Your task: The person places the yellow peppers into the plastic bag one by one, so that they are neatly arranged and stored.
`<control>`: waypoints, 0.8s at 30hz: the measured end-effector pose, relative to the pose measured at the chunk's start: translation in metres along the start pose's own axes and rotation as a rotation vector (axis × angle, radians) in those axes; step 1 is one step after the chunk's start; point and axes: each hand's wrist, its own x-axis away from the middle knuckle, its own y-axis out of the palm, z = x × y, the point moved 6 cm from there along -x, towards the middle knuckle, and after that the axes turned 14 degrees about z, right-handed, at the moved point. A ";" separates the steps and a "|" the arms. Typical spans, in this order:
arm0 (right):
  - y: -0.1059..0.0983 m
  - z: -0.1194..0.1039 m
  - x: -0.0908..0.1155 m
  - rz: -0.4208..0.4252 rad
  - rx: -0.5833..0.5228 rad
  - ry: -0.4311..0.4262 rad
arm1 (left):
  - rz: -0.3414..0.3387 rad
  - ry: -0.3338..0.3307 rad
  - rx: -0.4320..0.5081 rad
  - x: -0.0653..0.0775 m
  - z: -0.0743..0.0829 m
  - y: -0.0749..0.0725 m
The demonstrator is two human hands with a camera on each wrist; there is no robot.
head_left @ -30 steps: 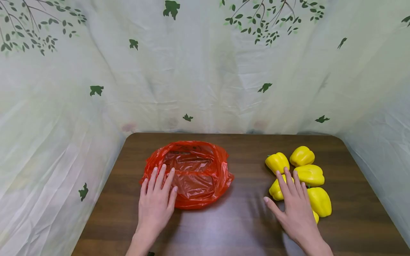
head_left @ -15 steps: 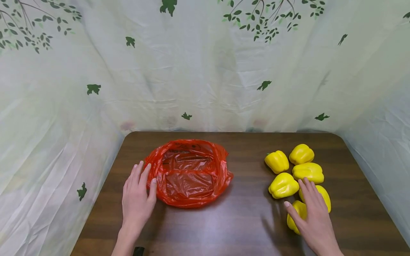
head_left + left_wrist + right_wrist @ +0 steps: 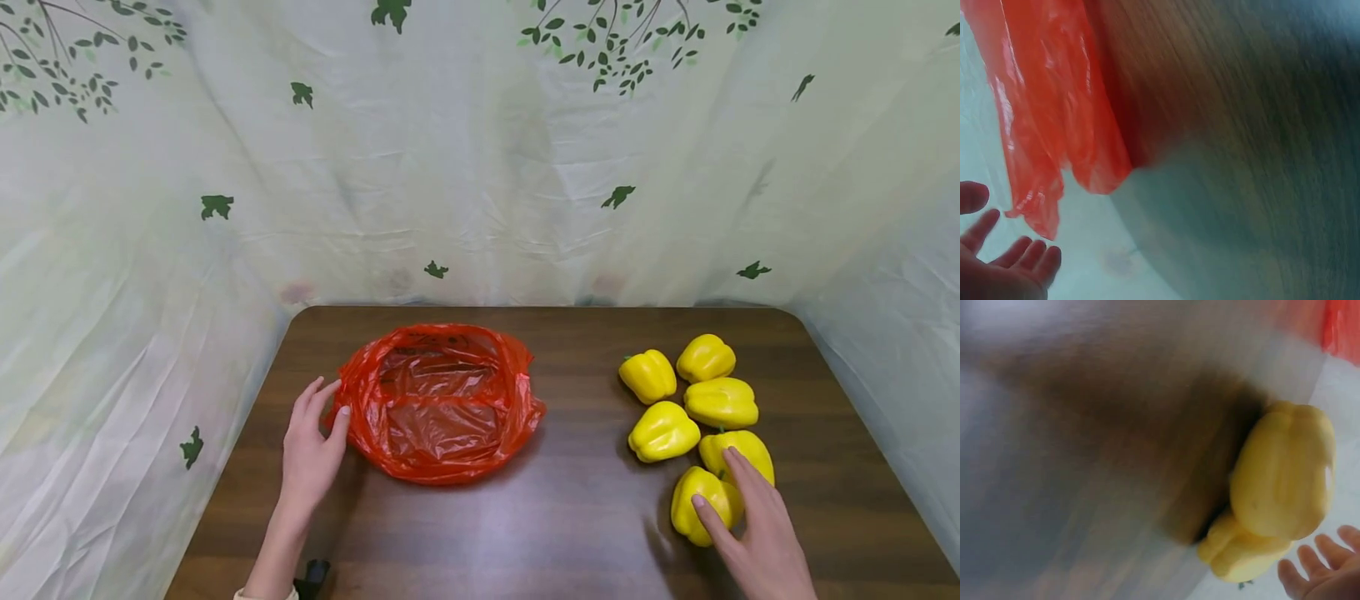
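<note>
Red plastic bag [image 3: 442, 429]: on dark brown wood-grain tabletop [image 3: 577, 517], mouth gaping upward, rim crumpled; underside hidden. Cut off at top in left wrist view; reduced to a red corner scrap in right wrist view.
Left hand [image 3: 309, 454]: at left edge of bag, fingers loosely extended, thumb spread away; gripping nothing visible. Contact with plastic: cannot tell.
Sleeve cuff [image 3: 262, 593]: left of bag and nearer the viewer, mostly cropped by lower frame edge.
Black object [image 3: 315, 575]: beside same forearm, nearer the viewer than bag; cropped, too little showing to identify.
Yellow bell peppers [image 3: 663, 432]: six, clustered right of bag; stems mostly out of sight, nearest two partly covered by fingers.
Right hand [image 3: 761, 533]: well right of bag and nearer the viewer, over those two, fingers slightly bent, thumb spread from index; holding nothing visible. Contact: cannot tell. Remaining fingers largely hidden in head view; palm cropped in right wrist view.
Leaf-printed curtain [image 3: 480, 167]: behind bag and to both sides, printed branches cropped at top.
Wrist views: tabletop around bag and peppers blurred.
</note>
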 end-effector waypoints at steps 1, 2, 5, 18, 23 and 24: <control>0.000 0.002 0.001 -0.002 0.005 -0.001 | -0.011 -0.003 0.013 -0.001 -0.002 0.001; 0.000 0.004 0.002 -0.006 0.014 0.000 | -0.022 0.000 0.023 -0.003 -0.005 0.002; 0.000 0.008 0.006 -0.018 0.030 0.006 | -0.047 0.009 0.052 -0.006 -0.010 0.004; 0.009 0.015 0.013 -0.056 0.043 -0.016 | -0.166 -0.089 0.086 -0.009 -0.022 0.011; 0.012 0.017 0.014 -0.060 0.017 -0.038 | -0.163 -0.098 0.133 -0.009 -0.022 0.013; 0.012 0.017 0.014 -0.064 0.013 -0.036 | -0.160 -0.100 0.143 -0.009 -0.022 0.013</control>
